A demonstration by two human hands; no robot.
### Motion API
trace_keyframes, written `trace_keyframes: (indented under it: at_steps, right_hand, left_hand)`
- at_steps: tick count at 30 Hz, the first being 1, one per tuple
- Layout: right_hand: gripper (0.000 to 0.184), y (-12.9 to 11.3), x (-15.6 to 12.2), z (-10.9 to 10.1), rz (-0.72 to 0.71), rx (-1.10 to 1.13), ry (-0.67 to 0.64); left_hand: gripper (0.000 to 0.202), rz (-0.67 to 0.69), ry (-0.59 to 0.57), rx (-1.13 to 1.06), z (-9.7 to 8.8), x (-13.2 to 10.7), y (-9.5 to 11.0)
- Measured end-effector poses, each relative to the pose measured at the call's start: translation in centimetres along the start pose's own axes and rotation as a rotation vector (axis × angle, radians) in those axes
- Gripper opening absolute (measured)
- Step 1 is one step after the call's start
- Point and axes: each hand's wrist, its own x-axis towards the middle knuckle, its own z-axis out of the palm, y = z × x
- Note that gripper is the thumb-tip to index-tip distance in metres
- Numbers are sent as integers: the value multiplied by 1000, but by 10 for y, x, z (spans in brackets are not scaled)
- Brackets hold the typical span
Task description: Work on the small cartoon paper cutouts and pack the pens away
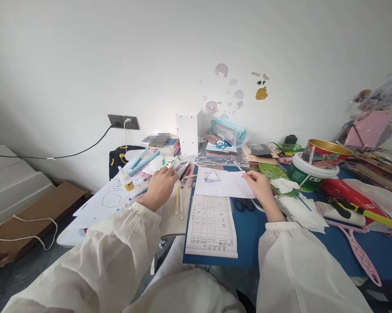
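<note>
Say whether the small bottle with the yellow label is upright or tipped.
Upright: the bottle has its white nozzle pointing up.

- Drawing paper: white, bearing a blue-and-white figure at its 10 o'clock
- Ruled form, 6 o'clock from it: white, dark grid
- Label, 10 o'clock: white, black lettering
- Glue bottle, 9 o'clock: white and yellow
- Bucket, 3 o'clock: green, white rim
- Worktop: blue

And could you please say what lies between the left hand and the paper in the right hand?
In the head view, several pens, one yellow, lie between the left hand and the paper.
</note>
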Motion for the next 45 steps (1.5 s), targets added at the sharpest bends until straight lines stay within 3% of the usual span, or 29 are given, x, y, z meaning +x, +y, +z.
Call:
trace_keyframes:
  at_steps: [5,8,12,17,20,23,26,28,30,33,35,37,40,42,45]
  right_hand:
    - [27,3,1,0,7,-6,-17]
    - [26,4,1,0,10,-12,-26]
    - [25,3,1,0,9,-30,-29]
    - [25,4,2,0,10,-48,-21]
    - [24,8,2,-1,-5,-61,-15]
    - [24,-1,-2,-1,-27,-88,17]
    - [23,-35,-12,7,-270,-152,23]
    - [26,-70,-21,22,-601,-236,-83]
    - [38,-103,-27,42,-804,-333,-210]
    - [29,-131,-23,72,-910,-401,-397]
    - [26,-133,-8,85,-917,-488,-480]
    - [24,-128,12,94,-910,-634,-527]
    - [26,-119,41,105,-929,-815,-630]
    - [27,-117,53,115,-969,-859,-704]
    - [24,-117,62,136,-1047,-888,-811]
  left_hand:
    - [30,-11,14,96,-4,0,0]
    - [27,26,5,125,-6,5,10]
    - [23,108,-52,125,4,31,31]
    - [24,51,-85,131,14,54,39]
    - [25,0,-71,155,0,43,36]
    - [26,-42,-40,172,-26,19,29]
    - [23,-29,91,125,-50,-4,26]
    - [23,16,194,45,-59,-16,27]
    - [25,69,261,-48,-60,-24,31]
    - [28,88,310,-171,-48,-34,36]
    - [26,-9,320,-216,-33,-41,38]
    - [30,-138,273,-218,-18,-48,40]
    - [26,-210,77,-200,-3,-57,46]
    - [18,-250,-39,-209,1,-59,49]
    - [16,-341,-121,-224,0,-59,51]
